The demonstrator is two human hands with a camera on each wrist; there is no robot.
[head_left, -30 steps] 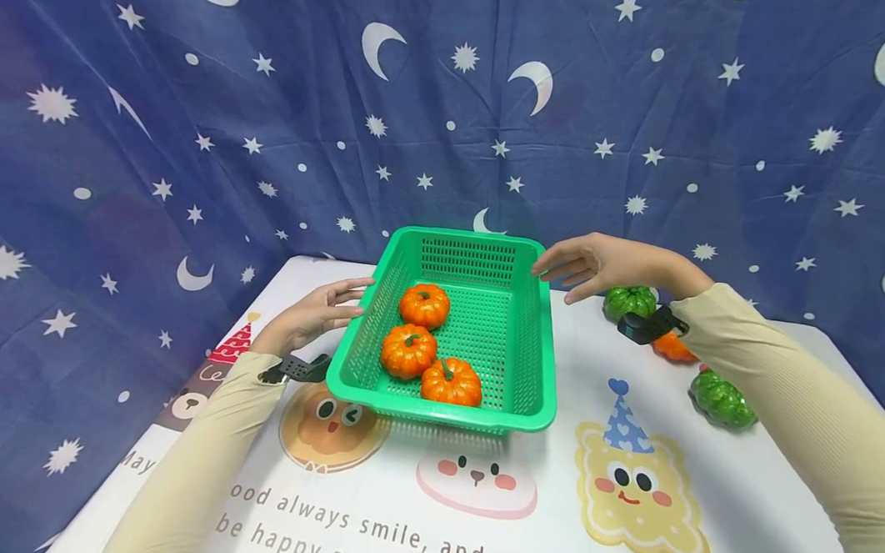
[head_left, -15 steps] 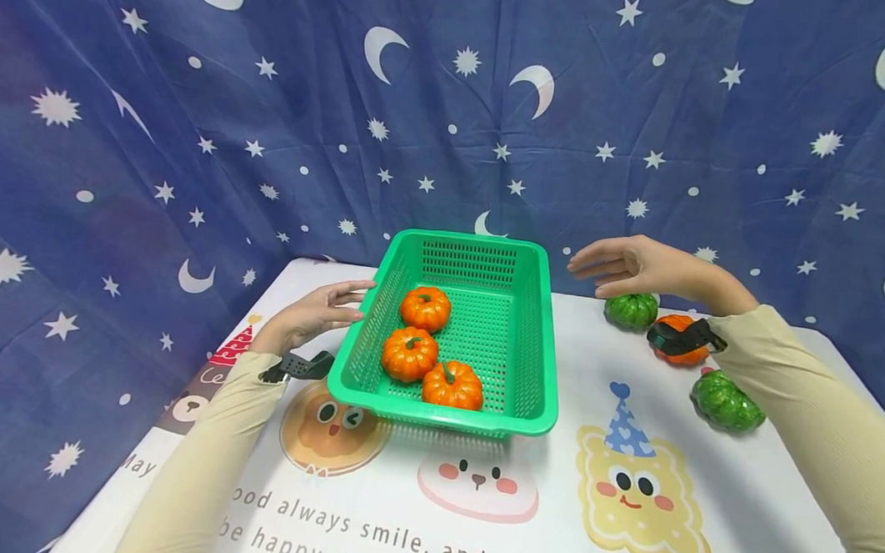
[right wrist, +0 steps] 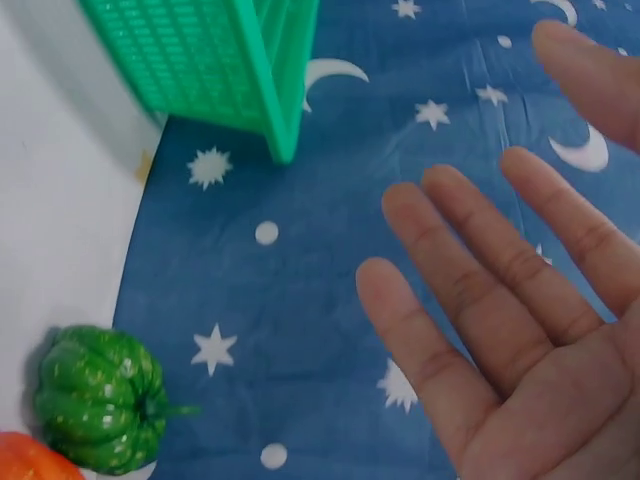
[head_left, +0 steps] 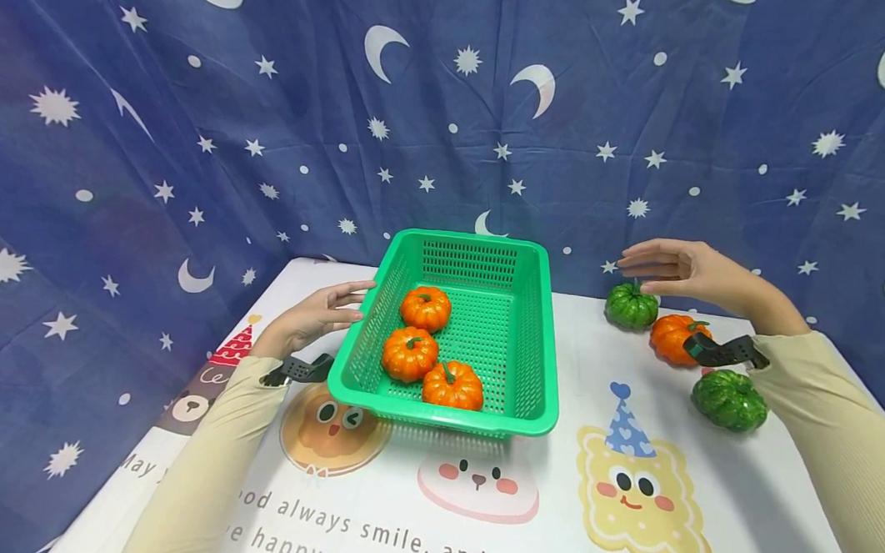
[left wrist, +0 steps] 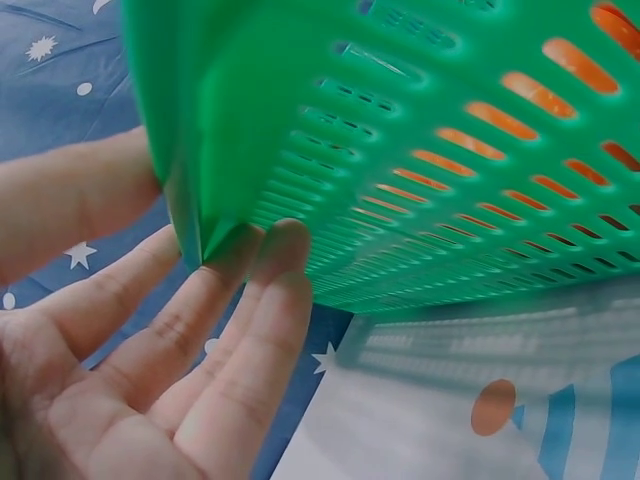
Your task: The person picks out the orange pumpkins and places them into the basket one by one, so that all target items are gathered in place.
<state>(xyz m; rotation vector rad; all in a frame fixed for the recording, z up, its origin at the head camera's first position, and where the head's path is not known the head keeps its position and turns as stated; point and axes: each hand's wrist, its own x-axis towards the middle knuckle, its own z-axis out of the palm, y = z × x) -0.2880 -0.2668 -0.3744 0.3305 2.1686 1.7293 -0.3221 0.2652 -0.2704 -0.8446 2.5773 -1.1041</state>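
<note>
A green plastic basket point(head_left: 540, 348) stands on the table with three orange pumpkins in it, one of them nearest the front wall point(head_left: 453, 386). At the basket's left side is my left hand point(head_left: 313, 316), fingers fairly straight; in the left wrist view its fingertips point(left wrist: 285, 240) lie against the rim and outer wall. My right hand point(head_left: 701, 273) hovers above the right part of the table, fingers extended and holding nothing. Below it sit a green pumpkin point(head_left: 631, 308) and an orange pumpkin point(head_left: 672, 337). Another green pumpkin point(head_left: 730, 400) lies nearer the front, beside the right sleeve.
A white cloth point(head_left: 521, 489) printed with cartoon figures and lettering covers the table. Behind and along the left hangs a blue curtain point(head_left: 452, 102) with moons and stars. Each wrist wears a black strap, such as the right strap point(head_left: 727, 350).
My right hand has moved right, from beside the basket's right rim to above the pumpkins on the right. The left hand, basket and pumpkins have stayed in place.
</note>
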